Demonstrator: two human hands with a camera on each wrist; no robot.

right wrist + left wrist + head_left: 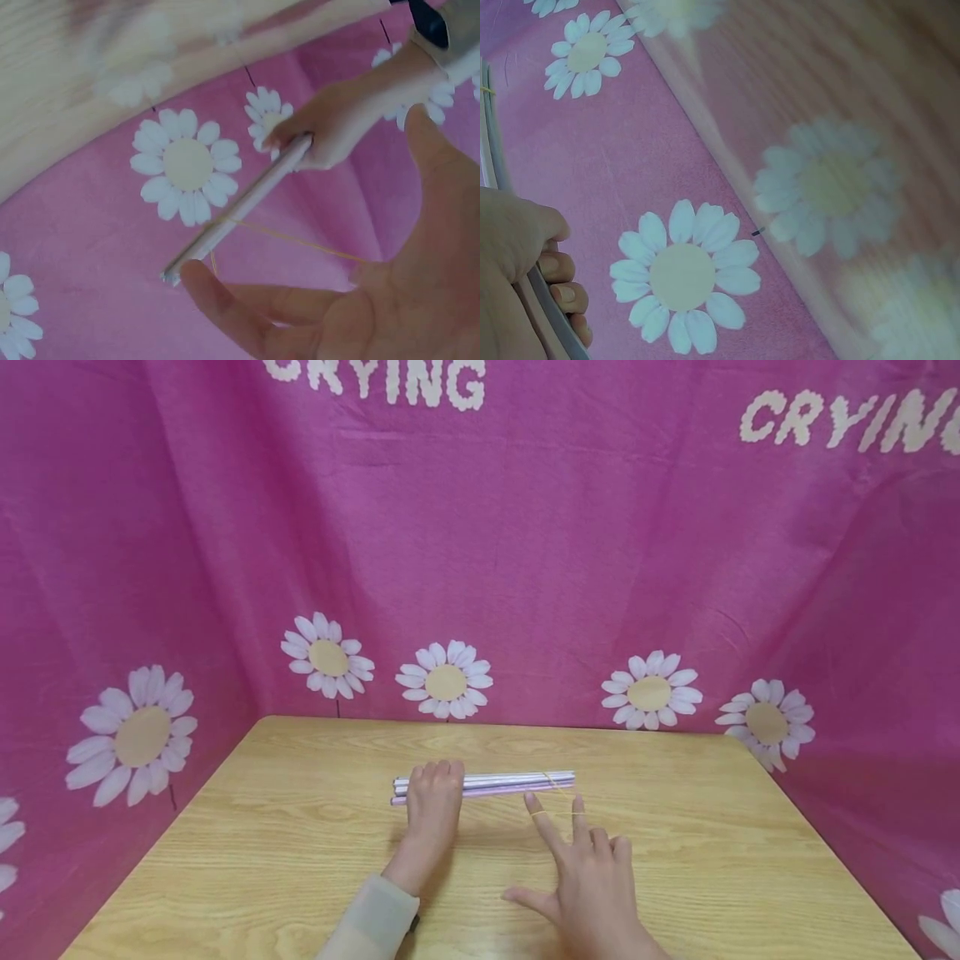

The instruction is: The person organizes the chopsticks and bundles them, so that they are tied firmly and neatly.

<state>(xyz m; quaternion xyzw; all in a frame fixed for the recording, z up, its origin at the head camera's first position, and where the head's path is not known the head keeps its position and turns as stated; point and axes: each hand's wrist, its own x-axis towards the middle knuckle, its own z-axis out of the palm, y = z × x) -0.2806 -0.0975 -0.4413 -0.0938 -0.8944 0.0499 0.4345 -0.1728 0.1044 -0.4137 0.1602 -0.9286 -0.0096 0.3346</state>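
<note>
A bundle of pale lilac sticks (498,782) lies across the wooden table (285,835). My left hand (434,792) curls over its left part and grips it; the left wrist view shows those fingers (559,281) wrapped round the sticks (493,142). My right hand (581,864) rests just in front of the bundle's right end, fingers straight and spread. A thin yellow rubber band (557,812) is stretched over its index and middle fingers and runs up to the bundle's right end. In the right wrist view the band (300,241) spans from the sticks (240,206) to my right hand (337,307).
A pink cloth with white daisies (525,568) hangs close behind and on both sides of the table. The table's back edge lies just beyond the bundle. Bare wood stretches to the left and right of my hands.
</note>
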